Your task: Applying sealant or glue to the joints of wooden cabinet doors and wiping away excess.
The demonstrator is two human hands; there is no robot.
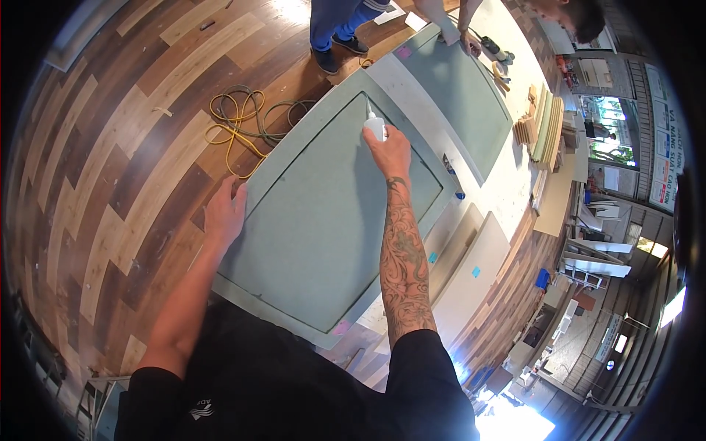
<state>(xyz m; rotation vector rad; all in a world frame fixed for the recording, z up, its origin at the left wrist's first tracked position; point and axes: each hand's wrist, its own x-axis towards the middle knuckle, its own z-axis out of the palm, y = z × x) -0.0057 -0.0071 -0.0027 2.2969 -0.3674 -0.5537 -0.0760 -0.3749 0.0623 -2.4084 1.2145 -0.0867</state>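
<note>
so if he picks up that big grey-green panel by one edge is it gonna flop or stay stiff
The grey-green panel probably stays stiff: it lies flat with straight edges and a raised frame around its recessed centre. It looks awkward and fairly heavy, being wider than the span between the left hand and the right hand holding the white bottle. Its flat face seems unlikely to roll.

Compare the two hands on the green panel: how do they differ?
The right hand is closed around a small white glue bottle, nozzle at the panel's inner groove; the left hand holds nothing and lies flat. The right hand works near the far end of the green panel; the left hand rests on its left edge. Both touch the same panel.
</note>
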